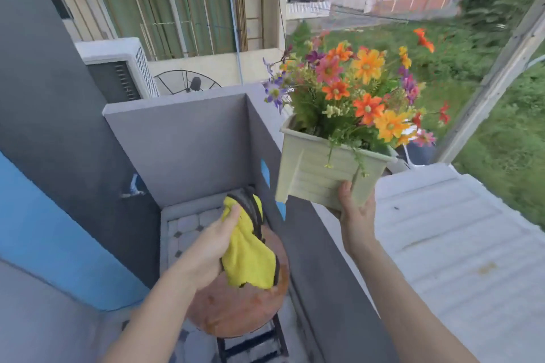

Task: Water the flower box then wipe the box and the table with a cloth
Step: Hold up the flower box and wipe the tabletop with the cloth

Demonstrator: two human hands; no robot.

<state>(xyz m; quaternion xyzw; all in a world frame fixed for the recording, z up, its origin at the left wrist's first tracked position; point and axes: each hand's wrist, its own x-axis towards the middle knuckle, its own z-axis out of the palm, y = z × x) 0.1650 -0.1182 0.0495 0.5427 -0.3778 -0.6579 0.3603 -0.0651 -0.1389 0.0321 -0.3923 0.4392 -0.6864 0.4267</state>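
A pale green flower box (pixel 321 169) full of orange, pink and purple flowers (pixel 356 88) is held up in the air above the balcony wall. My right hand (pixel 355 209) grips it from below at its bottom corner, thumb on the front face. My left hand (pixel 211 247) grips a yellow cloth (pixel 249 256) that hangs down over a small round reddish-brown table (pixel 236 309). The table's top is worn and partly hidden by my hand and the cloth.
A grey balcony wall (pixel 182 141) closes the corner behind and to the right of the table. A dark strap-like object (pixel 250 206) lies at the table's far edge. Tiled floor (pixel 188 230) shows beyond. A white corrugated roof (pixel 460 244) lies beyond the wall.
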